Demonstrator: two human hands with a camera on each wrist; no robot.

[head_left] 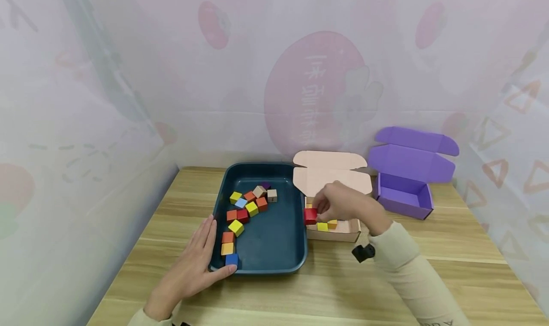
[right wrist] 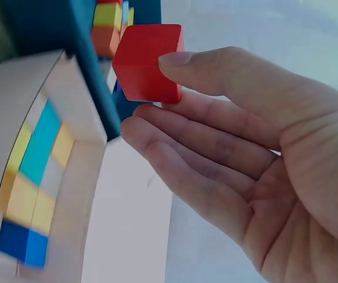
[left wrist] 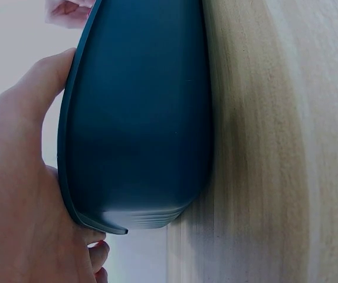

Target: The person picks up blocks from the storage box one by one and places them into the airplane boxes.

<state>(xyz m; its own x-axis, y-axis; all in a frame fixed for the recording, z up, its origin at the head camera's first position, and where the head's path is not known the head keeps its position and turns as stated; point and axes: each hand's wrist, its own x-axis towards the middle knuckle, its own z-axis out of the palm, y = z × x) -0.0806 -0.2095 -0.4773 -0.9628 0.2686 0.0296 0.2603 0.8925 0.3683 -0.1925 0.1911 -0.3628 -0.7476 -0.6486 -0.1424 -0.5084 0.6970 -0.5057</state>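
Note:
My right hand (head_left: 340, 201) pinches a red cube (right wrist: 148, 62) between thumb and fingers, above the gap where the tray meets the light pink box (head_left: 332, 237). Inside that box lie blocks, among them a yellow block (head_left: 322, 227), a teal block (right wrist: 41, 144) and a blue block (right wrist: 22, 243). The dark teal tray (head_left: 274, 240) holds several loose cubes in yellow, orange, red, blue and bare wood, mostly along its left side and back. At the tray's front left corner rests my left hand (head_left: 188, 264), fingers straight along the outer side and thumb on the front rim.
A purple box (head_left: 405, 202) with its lid up stands behind and right of the pink box. The pink box's raised lid (head_left: 330, 173) leans toward the back. Patterned cloth (head_left: 240, 102) hangs behind the wooden table (head_left: 373, 297) and at both sides.

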